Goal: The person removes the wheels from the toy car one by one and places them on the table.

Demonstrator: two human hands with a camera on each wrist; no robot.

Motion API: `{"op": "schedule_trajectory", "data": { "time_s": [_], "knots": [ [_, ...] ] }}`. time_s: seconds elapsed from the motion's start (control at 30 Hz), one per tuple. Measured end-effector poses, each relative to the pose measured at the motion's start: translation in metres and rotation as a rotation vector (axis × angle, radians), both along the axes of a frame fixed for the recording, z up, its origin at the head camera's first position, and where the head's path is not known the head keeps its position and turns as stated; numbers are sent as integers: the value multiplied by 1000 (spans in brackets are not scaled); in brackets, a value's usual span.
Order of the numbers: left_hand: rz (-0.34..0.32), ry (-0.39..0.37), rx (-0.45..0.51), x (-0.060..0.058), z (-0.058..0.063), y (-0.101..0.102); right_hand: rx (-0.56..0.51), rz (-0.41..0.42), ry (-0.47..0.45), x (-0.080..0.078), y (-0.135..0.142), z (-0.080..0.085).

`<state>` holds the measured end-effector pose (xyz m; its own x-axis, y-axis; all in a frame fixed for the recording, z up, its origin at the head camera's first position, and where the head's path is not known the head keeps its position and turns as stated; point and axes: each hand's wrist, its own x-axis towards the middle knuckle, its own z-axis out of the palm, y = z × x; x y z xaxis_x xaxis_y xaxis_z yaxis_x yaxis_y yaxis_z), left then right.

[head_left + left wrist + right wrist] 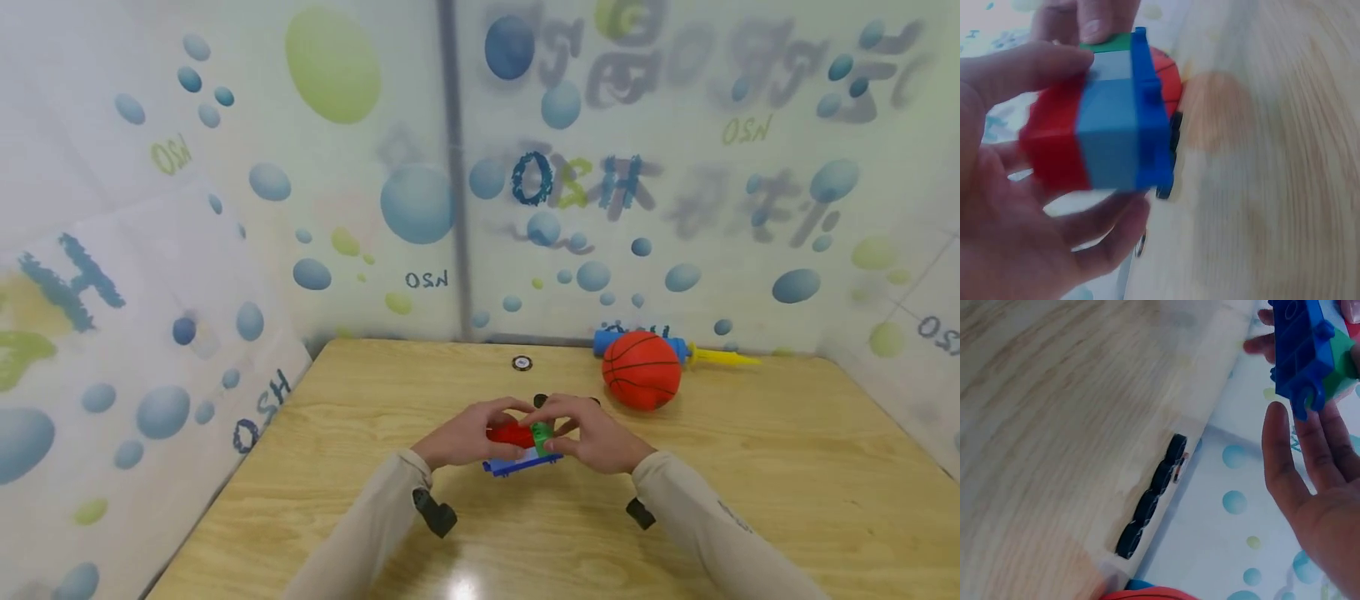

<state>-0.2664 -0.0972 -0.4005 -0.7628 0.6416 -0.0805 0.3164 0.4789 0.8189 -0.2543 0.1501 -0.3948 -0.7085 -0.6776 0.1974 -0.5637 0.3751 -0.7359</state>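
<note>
A toy vehicle body is held up above the table. It has a blue base [517, 465] with a hook at one end, seen from below in the right wrist view, and light blue [1109, 131], red [510, 434] and green [541, 438] toy bricks. My left hand [477, 433] grips the body at its red and light blue end, thumb along the top. At the other end, my right hand [602, 435] pinches the green brick, its other fingers spread below in the right wrist view. The hands partly hide the bricks in the head view.
Several black wheels [1150, 497] stand in a row on the table [360, 467] behind the hands. Farther back lies a small black-and-white disc [522, 362]. A red basketball [641, 371] sits back right, before a blue tube with a yellow pointed end [720, 357]. Patterned sheets enclose the table.
</note>
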Motion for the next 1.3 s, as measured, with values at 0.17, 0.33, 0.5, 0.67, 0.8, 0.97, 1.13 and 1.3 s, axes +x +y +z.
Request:
{"op": "schedule_trajectory", "data": {
  "time_s": [0.17,0.33,0.5,0.67,0.8,0.97,1.13,1.3],
  "knots": [
    [125,63,77,1,-5,-12,-18,-76,11,-3,9,-6],
    [204,113,163,0,-7,-14,-55,-155,24,-3,15,-8],
    [262,106,169,0,-8,-9,-62,-177,24,-2,14,-7],
    [306,119,163,-3,-12,-5,-19,-211,53,-4,14,-11],
    [282,163,157,-8,-15,-1,59,-248,68,-10,13,-13],
    [279,159,116,-10,-13,3,176,-267,57,-18,10,-11],
    [286,118,85,-14,-11,6,222,-283,54,-22,10,-8],
    [290,102,64,-18,-15,10,254,-329,7,-23,10,-11]
  ]
}}
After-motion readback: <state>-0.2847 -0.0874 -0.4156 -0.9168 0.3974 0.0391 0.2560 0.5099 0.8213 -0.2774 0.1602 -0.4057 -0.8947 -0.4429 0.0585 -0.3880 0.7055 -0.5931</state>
